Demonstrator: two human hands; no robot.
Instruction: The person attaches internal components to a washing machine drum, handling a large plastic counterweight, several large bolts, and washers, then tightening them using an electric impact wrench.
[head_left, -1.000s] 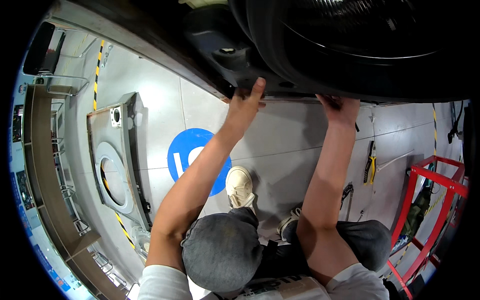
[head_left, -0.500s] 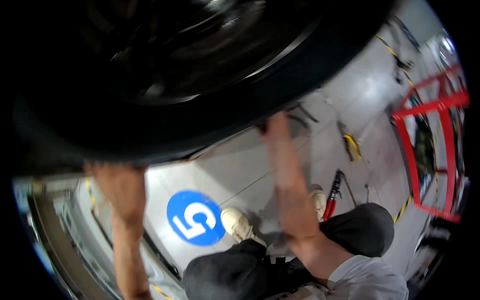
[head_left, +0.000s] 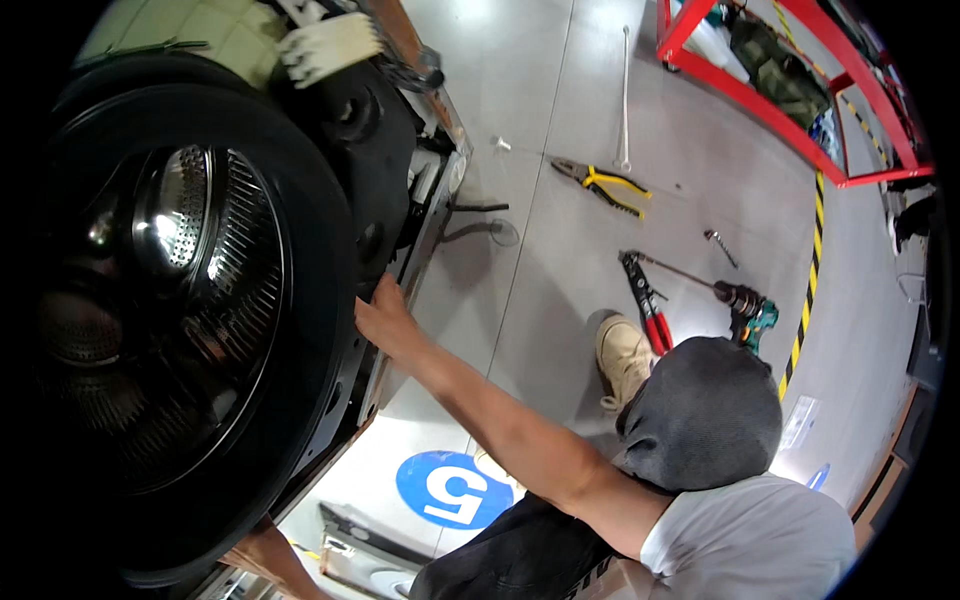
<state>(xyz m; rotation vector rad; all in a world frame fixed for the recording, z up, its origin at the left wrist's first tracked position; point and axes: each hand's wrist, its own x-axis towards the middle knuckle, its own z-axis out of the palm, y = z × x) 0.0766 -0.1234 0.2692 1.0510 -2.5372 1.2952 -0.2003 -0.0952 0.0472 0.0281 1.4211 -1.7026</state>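
Note:
A washing machine with its front off fills the left side of the view. Its shiny perforated drum [head_left: 245, 250] shows through a wide black rubber door gasket [head_left: 318, 230]. Beside the gasket, my right hand [head_left: 385, 315] is closed on the edge of the machine's metal frame [head_left: 428, 235], its fingers partly hidden behind that edge. Low on the left, my left hand [head_left: 262, 560] reaches under the bottom of the gasket against the machine. Its fingers are covered, so their grip does not show.
On the grey floor lie yellow-and-black pliers [head_left: 600, 187], a red-handled plier-like tool [head_left: 650, 310], a drill [head_left: 745, 308] with a long bit, a small wrench [head_left: 720, 248] and a thin rod [head_left: 627, 100]. A red cart [head_left: 740, 95] stands far right. Black-and-yellow tape [head_left: 805, 290] marks the floor.
My view has swung, so the machine now sits at the left and more of the floor shows. Both hands stay at the machine; my left hand is now mostly hidden beneath the gasket.

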